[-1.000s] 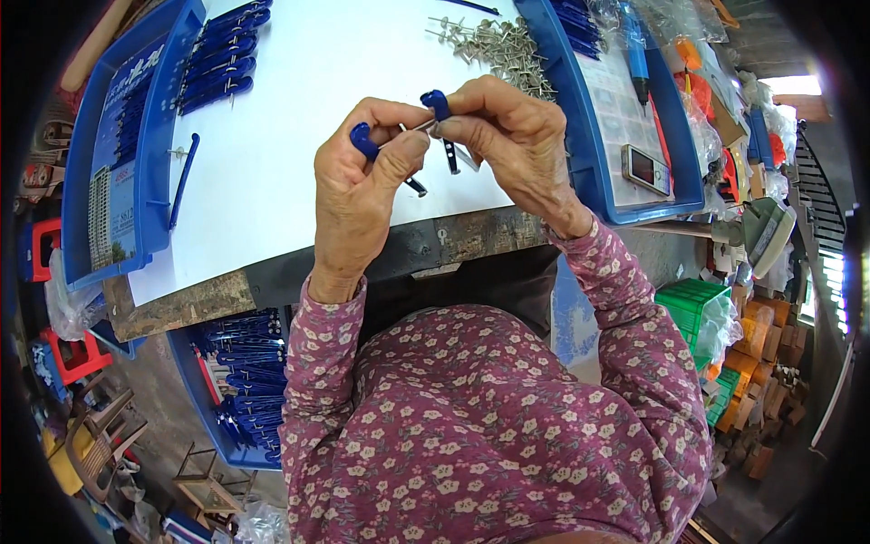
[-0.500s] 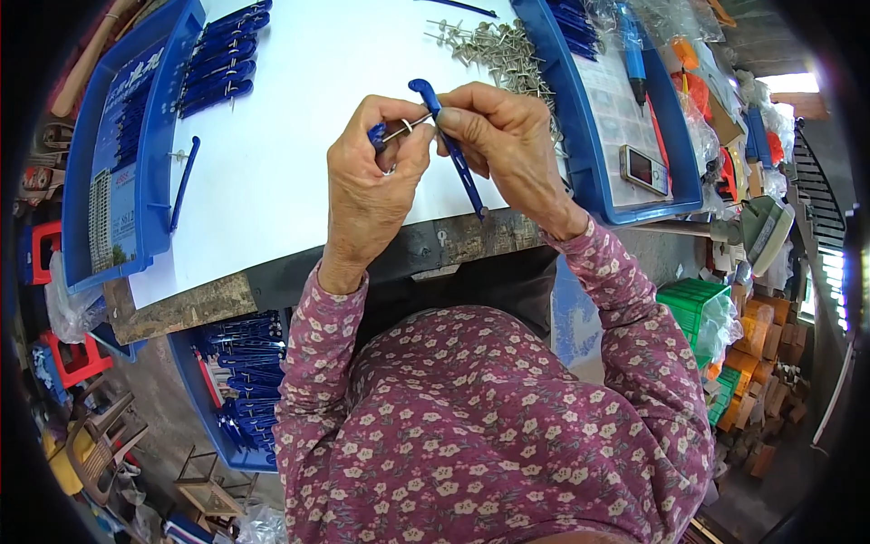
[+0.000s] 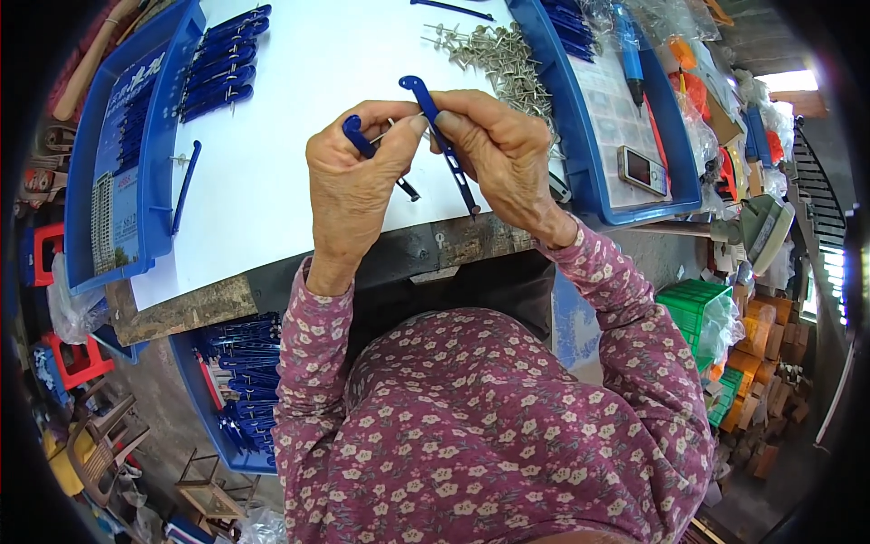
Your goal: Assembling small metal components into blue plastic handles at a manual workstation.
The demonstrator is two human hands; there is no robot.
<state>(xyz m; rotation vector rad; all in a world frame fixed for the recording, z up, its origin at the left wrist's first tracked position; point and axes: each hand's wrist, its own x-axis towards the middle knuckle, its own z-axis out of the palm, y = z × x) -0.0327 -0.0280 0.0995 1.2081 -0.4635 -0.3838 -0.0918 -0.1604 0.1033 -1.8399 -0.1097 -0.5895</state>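
Observation:
Over the table's near edge, my right hand [image 3: 507,159] pinches a blue slotted plastic strip [image 3: 452,165] between thumb and fingers. Its rounded, bent end points up and away, its narrow end down toward me. Beside it, my left hand [image 3: 349,204] is closed on a second blue plastic strip [image 3: 357,135], whose curved end sticks out above the fingers and whose dark tip shows below. A thin metal piece shows between the left fingertips; they partly hide it, and I cannot tell whether it joins the strips. Past my right hand lies a pile of metal pins with flat heads [image 3: 507,63].
Blue trays stand left [image 3: 161,181] and right [image 3: 589,136]. Bundled blue strips [image 3: 217,68] and one single strip [image 3: 187,186] lie on the white sheet [image 3: 299,54]. A phone [image 3: 642,170] and a blue driver tool [image 3: 628,54] rest in the right tray.
My left hand has shifted left and turned, bringing more of its blue strip into view. The strip in my right hand has moved slightly left and up.

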